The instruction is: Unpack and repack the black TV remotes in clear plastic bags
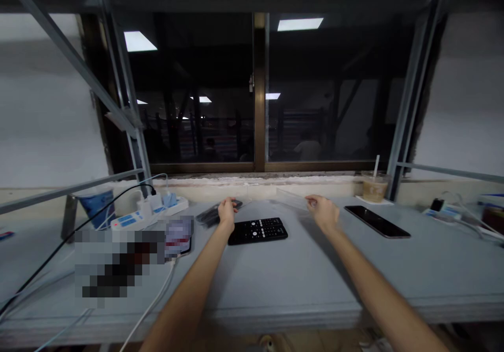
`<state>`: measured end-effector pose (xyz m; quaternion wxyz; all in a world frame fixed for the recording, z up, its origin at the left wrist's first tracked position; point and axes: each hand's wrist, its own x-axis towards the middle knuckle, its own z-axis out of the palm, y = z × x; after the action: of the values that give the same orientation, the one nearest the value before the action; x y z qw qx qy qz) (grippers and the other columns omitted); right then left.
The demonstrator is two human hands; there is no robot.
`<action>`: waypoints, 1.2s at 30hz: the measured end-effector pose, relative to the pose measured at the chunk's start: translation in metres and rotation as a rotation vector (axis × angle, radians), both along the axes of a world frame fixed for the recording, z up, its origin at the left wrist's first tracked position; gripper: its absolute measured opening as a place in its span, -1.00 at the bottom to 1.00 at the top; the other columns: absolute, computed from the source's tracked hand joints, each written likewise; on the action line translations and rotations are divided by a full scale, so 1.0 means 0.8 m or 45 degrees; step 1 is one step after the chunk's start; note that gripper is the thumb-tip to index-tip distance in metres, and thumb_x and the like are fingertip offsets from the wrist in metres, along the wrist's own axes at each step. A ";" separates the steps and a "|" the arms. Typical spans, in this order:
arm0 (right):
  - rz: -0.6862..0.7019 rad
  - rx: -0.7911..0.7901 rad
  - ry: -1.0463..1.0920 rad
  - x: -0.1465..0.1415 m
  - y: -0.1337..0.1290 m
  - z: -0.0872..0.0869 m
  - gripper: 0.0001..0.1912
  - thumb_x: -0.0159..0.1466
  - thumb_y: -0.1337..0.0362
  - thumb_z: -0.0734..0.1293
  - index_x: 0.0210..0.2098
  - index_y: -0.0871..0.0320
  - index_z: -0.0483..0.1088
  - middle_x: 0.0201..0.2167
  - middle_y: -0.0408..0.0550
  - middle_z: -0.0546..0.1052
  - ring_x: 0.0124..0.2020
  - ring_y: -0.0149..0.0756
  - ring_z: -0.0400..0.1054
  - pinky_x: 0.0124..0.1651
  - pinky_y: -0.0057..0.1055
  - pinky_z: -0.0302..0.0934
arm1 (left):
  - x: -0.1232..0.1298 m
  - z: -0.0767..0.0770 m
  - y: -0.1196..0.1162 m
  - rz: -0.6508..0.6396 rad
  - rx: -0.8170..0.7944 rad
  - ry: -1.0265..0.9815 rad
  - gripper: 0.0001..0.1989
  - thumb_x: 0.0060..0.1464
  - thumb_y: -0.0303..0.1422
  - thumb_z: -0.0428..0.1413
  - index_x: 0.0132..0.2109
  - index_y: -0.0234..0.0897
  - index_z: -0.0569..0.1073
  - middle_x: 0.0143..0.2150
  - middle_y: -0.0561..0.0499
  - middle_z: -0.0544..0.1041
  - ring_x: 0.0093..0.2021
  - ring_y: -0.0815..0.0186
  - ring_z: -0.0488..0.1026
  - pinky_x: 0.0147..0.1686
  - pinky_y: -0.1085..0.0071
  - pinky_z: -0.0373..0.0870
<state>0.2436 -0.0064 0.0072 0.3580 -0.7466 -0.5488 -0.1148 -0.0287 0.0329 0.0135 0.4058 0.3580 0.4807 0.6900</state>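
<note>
Hands (pixel 227 213) pinch-closed: left, dark packet (pixel 210 214); right (pixel 323 213), clear film (pixel 291 199)

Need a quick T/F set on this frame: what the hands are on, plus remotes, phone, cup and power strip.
1. The right hand pinches a clear plastic sheet. True.
2. The left hand grips the black remotes. False: it is at a dark packet just beyond them; the remotes lie on the table.
3. The dark-screened phone lies to the right of the remotes. True.
4. The drink cup has no straw. False: a pale straw sticks up out of it.
5. The power strip has nothing plugged in. False: plugs with cables are in it.
</note>
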 end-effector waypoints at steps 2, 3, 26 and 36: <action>0.009 -0.117 -0.021 -0.006 -0.007 0.008 -0.76 0.08 0.26 0.25 -0.29 0.01 0.49 -0.31 -0.07 0.56 -0.28 -0.21 0.41 -0.33 -0.41 0.16 | 0.000 -0.001 0.000 0.000 0.005 -0.005 -0.83 -0.14 -0.36 -0.04 -0.42 -0.35 0.39 -0.60 0.11 0.30 -0.70 0.50 0.17 -0.61 0.51 0.09; 0.015 -0.178 -0.039 -0.008 -0.009 0.010 -0.78 0.08 0.26 0.25 -0.32 0.03 0.50 -0.32 -0.06 0.56 -0.28 -0.20 0.41 -0.33 -0.41 0.16 | 0.000 -0.001 0.000 0.001 0.006 -0.008 -0.83 -0.13 -0.37 -0.04 -0.42 -0.36 0.39 -0.61 0.12 0.30 -0.70 0.50 0.17 -0.62 0.52 0.09; 0.076 -0.593 -0.089 -0.011 -0.013 0.008 -0.67 0.07 0.02 0.29 -0.42 0.15 0.52 -0.33 0.09 0.55 -0.25 -0.13 0.42 -0.32 -0.38 0.20 | 0.003 0.003 -0.007 -0.018 -0.027 -0.013 -0.87 -0.14 -0.41 -0.05 -0.45 -0.34 0.38 -0.60 0.11 0.31 -0.70 0.52 0.15 -0.64 0.53 0.06; -0.017 -0.675 -0.125 -0.016 -0.012 -0.002 -0.68 0.21 0.34 0.13 -0.09 0.18 0.37 -0.08 0.15 0.43 -0.02 -0.13 0.30 -0.07 -0.26 0.12 | 0.004 0.004 -0.009 -0.051 -0.041 -0.009 -0.85 -0.19 -0.38 -0.05 -0.46 -0.34 0.37 -0.63 0.15 0.29 -0.72 0.52 0.14 -0.63 0.52 0.01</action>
<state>0.2310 -0.0162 0.0056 0.1221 -0.8114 -0.5716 -0.0056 -0.0254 0.0261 0.0166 0.4268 0.3585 0.4831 0.6753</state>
